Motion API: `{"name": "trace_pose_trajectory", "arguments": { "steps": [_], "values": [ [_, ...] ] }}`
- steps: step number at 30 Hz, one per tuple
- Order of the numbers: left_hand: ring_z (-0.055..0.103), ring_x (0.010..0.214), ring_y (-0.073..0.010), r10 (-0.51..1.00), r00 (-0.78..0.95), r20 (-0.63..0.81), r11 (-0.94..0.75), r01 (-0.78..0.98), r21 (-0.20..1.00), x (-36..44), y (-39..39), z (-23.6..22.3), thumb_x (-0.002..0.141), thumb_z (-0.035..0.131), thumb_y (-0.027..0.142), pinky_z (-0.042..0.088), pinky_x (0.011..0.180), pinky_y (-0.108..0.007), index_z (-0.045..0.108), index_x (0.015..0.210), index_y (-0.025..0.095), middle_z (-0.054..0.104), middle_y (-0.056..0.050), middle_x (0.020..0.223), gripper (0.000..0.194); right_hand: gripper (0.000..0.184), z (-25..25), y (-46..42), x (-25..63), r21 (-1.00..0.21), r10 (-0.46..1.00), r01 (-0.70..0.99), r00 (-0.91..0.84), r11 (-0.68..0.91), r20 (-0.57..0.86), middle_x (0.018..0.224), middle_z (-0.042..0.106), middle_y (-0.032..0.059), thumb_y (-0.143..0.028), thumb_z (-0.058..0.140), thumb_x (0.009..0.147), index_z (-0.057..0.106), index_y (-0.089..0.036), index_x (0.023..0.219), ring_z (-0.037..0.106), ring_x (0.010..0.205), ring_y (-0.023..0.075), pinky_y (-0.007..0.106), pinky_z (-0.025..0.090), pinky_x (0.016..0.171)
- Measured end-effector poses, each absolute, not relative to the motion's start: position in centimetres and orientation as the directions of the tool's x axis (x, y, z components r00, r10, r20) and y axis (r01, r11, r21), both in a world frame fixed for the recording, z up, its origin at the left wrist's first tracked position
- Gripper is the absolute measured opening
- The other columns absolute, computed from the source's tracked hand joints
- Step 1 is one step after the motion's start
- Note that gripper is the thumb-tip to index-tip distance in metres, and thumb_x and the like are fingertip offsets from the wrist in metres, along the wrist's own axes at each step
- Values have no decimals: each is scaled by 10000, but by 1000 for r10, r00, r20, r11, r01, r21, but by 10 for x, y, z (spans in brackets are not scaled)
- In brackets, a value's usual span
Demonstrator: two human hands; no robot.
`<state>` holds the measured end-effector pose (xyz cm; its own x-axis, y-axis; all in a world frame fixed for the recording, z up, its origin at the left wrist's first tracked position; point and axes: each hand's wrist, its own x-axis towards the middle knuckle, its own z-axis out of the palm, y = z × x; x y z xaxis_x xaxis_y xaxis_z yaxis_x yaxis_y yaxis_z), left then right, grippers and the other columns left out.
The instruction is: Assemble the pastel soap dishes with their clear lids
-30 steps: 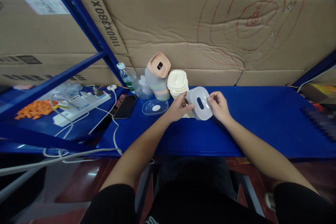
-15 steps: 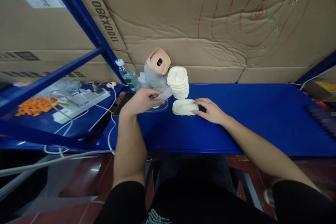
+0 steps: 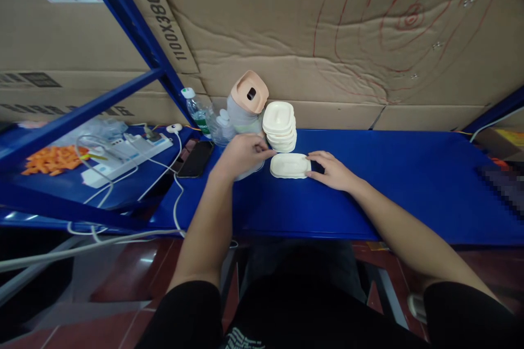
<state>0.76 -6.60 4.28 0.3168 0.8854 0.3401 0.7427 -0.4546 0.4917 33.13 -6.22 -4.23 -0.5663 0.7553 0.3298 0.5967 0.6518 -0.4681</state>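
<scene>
A shallow cream plastic lid-like piece (image 3: 290, 164) lies hollow side up on the blue table. My right hand (image 3: 331, 170) grips its right end between thumb and fingers. Over on its left, my left hand (image 3: 245, 154) is closed in a pinch, fingertips close to the lid's upper left corner; what it pinches, if anything, is too small to make out. Partly hidden under that hand is a clear plastic dish (image 3: 252, 170). Just behind the lid rises a stack of similar cream pieces (image 3: 279, 120).
Behind my left hand stand a peach-topped container (image 3: 248, 95), small clear bottles (image 3: 223, 122) and a water bottle (image 3: 196, 112). A phone (image 3: 196, 159), white cables, a power strip (image 3: 126, 161) and orange pieces (image 3: 53, 161) lie left. Cardboard (image 3: 254, 22) walls the back.
My left hand has moved right, toward the cream piece, and the translucent strip it held no longer shows clearly. My right hand stays on the piece's right end.
</scene>
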Motion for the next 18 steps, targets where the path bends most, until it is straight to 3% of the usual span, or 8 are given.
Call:
{"name": "trace_pose_trajectory", "arguments": {
  "steps": [3, 6, 8, 12, 15, 18],
  "values": [
    [665, 852, -190, 790, 431, 436, -602, 682, 416, 54, -81, 28, 1011, 631, 467, 517, 842, -339, 779, 999, 211, 745, -58, 921, 297, 697, -44, -60, 334, -468, 793, 646, -550, 602, 262, 1537, 627, 137, -703, 627, 957, 588, -293, 1519, 536, 1462, 416, 675, 400, 1215],
    [689, 1043, -242, 619, 691, 374, -785, 536, 311, 98, -96, 0, 1028, 615, 513, 527, 982, -395, 797, 1055, 215, 756, -96, 1081, 350, 721, -45, -53, 343, -488, 839, 686, -482, 540, 251, 1598, 584, 137, -733, 455, 1019, 547, -275, 1568, 458, 1535, 425, 692, 334, 1253],
    [654, 1234, -295, 495, 791, 360, -867, 418, 272, 118, -104, -18, 996, 671, 537, 500, 1087, -448, 796, 1145, 207, 718, -139, 1307, 383, 710, -44, -46, 353, -484, 862, 713, -411, 507, 297, 1624, 560, 141, -683, 320, 1070, 525, -245, 1589, 424, 1567, 394, 659, 301, 1285],
    [297, 1608, -439, 415, 860, 297, -904, 354, 240, 131, -107, -39, 878, 716, 755, 330, 1257, -618, 625, 1502, 207, 389, -203, 1712, 835, 828, -45, -31, 372, -413, 910, 829, -250, 377, 330, 1740, 381, 174, -713, 316, 1048, 372, -180, 1679, 242, 1642, 433, 704, 182, 1305],
    [122, 1654, -477, 465, 854, 232, -872, 398, 285, 131, -105, -45, 807, 673, 879, 226, 1289, -679, 386, 1676, 182, 168, -239, 1783, 1151, 941, -49, -23, 380, -378, 932, 879, -170, 290, 320, 1800, 220, 179, -776, 331, 1009, 220, -181, 1730, 102, 1659, 481, 780, 116, 1272],
    [57, 1659, -474, 488, 851, 193, -852, 417, 318, 131, -103, -46, 813, 635, 903, 181, 1305, -677, 274, 1715, 156, 87, -254, 1786, 1225, 970, -50, -18, 379, -360, 916, 891, -131, 276, 380, 1821, 132, 165, -788, 320, 1007, 120, -196, 1749, 41, 1665, 478, 789, 89, 1268]
  ]
}}
